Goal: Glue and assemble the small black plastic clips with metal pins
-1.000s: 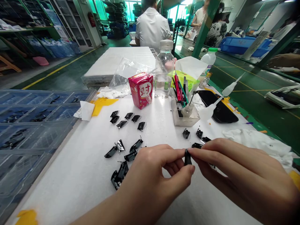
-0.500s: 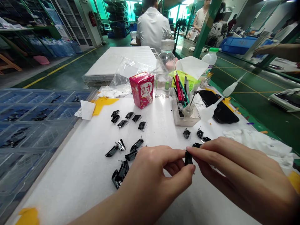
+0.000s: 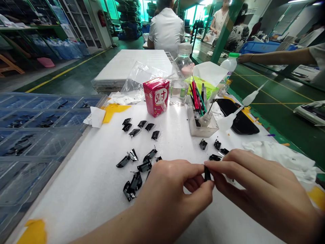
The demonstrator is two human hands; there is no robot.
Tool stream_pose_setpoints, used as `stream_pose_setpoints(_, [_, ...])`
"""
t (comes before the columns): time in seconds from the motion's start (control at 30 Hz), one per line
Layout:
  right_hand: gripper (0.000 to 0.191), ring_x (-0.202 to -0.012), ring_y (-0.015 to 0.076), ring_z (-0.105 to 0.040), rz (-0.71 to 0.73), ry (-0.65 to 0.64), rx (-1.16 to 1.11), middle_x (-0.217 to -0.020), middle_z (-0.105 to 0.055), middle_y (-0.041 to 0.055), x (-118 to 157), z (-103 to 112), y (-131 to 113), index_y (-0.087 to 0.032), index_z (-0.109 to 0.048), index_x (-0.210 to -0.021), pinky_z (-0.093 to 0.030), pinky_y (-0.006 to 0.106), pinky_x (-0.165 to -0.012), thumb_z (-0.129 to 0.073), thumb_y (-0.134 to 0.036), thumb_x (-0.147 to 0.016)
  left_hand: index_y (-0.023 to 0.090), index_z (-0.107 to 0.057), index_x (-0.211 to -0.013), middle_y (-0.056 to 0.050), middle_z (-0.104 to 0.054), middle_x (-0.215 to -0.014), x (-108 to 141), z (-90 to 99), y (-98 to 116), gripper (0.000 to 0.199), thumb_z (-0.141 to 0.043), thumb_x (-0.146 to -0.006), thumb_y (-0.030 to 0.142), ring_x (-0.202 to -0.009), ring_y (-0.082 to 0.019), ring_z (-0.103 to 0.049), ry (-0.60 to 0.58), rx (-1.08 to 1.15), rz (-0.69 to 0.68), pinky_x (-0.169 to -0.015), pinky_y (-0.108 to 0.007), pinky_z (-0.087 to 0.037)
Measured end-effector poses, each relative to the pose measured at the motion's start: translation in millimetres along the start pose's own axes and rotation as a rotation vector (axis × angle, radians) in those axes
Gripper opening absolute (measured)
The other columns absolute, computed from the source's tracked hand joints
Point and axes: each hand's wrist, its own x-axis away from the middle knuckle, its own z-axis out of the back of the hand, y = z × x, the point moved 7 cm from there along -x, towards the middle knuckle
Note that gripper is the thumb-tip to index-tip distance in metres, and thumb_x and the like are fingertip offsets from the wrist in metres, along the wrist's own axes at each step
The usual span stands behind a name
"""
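Between my two hands is a small black plastic part (image 3: 207, 174), partly hidden by the fingertips. My left hand (image 3: 175, 193) pinches it between thumb and index finger. The fingers of my right hand (image 3: 256, 186) close on its top and right side. Loose black plastic pieces (image 3: 133, 183) lie on the white work surface (image 3: 96, 183) left of my left hand. Farther back is a group of smaller black pieces (image 3: 142, 124), some with clear edges. Several more black pieces (image 3: 203, 144) lie just beyond my right hand.
At left stands a clear compartment tray (image 3: 63, 135) with black parts inside. A red drink carton (image 3: 156, 97), a clear bottle (image 3: 179, 89) and a pen box (image 3: 203, 130) stand at the back. White cloth (image 3: 281, 157) lies at right. A co-worker's arm (image 3: 279, 57) reaches in from the right.
The view has shifted slightly. Both hands keep the same grip on the small black part. At right, the co-worker's arm extends farther left, toward the green-capped bottle.
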Motion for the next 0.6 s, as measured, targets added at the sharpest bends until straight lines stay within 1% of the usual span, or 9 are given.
stream_pose_setpoints(0.1, [0.018, -0.057, 0.0133, -0.050, -0.037, -0.024, -0.009, -0.072, -0.059, 0.0032, 1, -3, 3, -0.014, -0.063, -0.096, -0.037, 0.025, -0.052, -0.047, -0.010, -0.103, 0.018, -0.067, -0.068, 0.002, -0.064, -0.065, -1, -3.7, -4, 0.020, -0.060, -0.086, 0.020, -0.062, -0.014, -0.057, -0.074, 0.103, 0.099, -0.060, -0.024, -0.042])
stream_pose_setpoints(0.2, [0.017, -0.053, 0.0127, -0.049, -0.059, -0.010, -0.021, -0.068, -0.057, 0.0010, 0, -1, 4, -0.019, -0.057, -0.088, -0.031, 0.027, -0.047, -0.049, -0.008, -0.099, 0.019, -0.074, -0.080, 0.000, -0.072, -0.076, -1, -7.8, -6, 0.015, -0.061, -0.087, 0.021, -0.072, -0.017, -0.062, -0.125, 0.307, 0.199, -0.065, -0.024, -0.046])
stream_pose_setpoints(0.3, [0.024, -0.049, 0.0107, -0.044, -0.076, -0.009, -0.089, -0.062, -0.049, -0.0027, 0, 3, 3, -0.021, -0.051, -0.077, -0.030, 0.026, -0.045, -0.051, -0.011, -0.099, 0.019, -0.075, -0.082, 0.001, -0.070, -0.076, -1, -9.4, -10, 0.011, -0.065, -0.082, 0.017, -0.075, -0.016, -0.063, -0.122, 0.510, 0.277, -0.067, -0.023, -0.048])
stream_pose_setpoints(0.37, [0.030, -0.048, 0.0108, -0.041, -0.063, -0.011, -0.101, -0.058, -0.045, -0.0039, 0, 5, -1, -0.022, -0.048, -0.074, -0.031, 0.027, -0.047, -0.048, -0.013, -0.102, 0.018, -0.074, -0.084, 0.002, -0.069, -0.075, -2, -8.4, -15, 0.008, -0.069, -0.078, 0.016, -0.076, -0.015, -0.063, -0.102, 0.586, 0.330, -0.069, -0.023, -0.048])
stream_pose_setpoints(0.43, [0.031, -0.049, 0.0113, -0.042, -0.030, -0.031, -0.113, -0.059, -0.045, -0.0041, 1, 6, -6, -0.023, -0.046, -0.075, -0.033, 0.028, -0.049, -0.043, -0.016, -0.105, 0.018, -0.072, -0.090, 0.003, -0.069, -0.073, -3, -6.3, -21, 0.015, -0.075, -0.075, 0.015, -0.074, -0.014, -0.064, -0.081, 0.632, 0.380, -0.070, -0.024, -0.049])
stream_pose_setpoints(0.5, [0.030, -0.051, 0.0107, -0.047, -0.004, -0.116, -0.194, -0.061, -0.049, -0.0046, 2, 1, -10, -0.023, -0.044, -0.078, -0.036, 0.026, -0.051, -0.040, -0.018, -0.108, 0.018, -0.070, -0.097, 0.005, -0.070, -0.070, -4, -3.9, -26, 0.025, -0.078, -0.073, 0.015, -0.071, -0.013, -0.065, -0.062, 0.676, 0.421, -0.070, -0.023, -0.051])
stream_pose_setpoints(0.53, [0.030, -0.052, 0.0101, -0.049, 0.002, -0.184, -0.273, -0.062, -0.051, -0.0050, 4, -4, -12, -0.023, -0.043, -0.080, -0.037, 0.025, -0.053, -0.038, -0.019, -0.109, 0.018, -0.069, -0.099, 0.005, -0.071, -0.069, -5, -2.5, -28, 0.027, -0.079, -0.073, 0.015, -0.071, -0.013, -0.066, -0.053, 0.698, 0.430, -0.070, -0.023, -0.052])
stream_pose_setpoints(0.6, [0.025, -0.056, 0.0097, -0.055, -0.003, -0.377, -0.456, -0.068, -0.058, -0.0048, 14, -19, -15, -0.023, -0.047, -0.086, -0.041, 0.022, -0.055, -0.039, -0.025, -0.110, 0.017, -0.068, -0.099, 0.004, -0.074, -0.070, -6, 0.8, -29, 0.025, -0.078, -0.077, 0.017, -0.071, -0.013, -0.069, -0.025, 0.729, 0.435, -0.069, -0.022, -0.056])
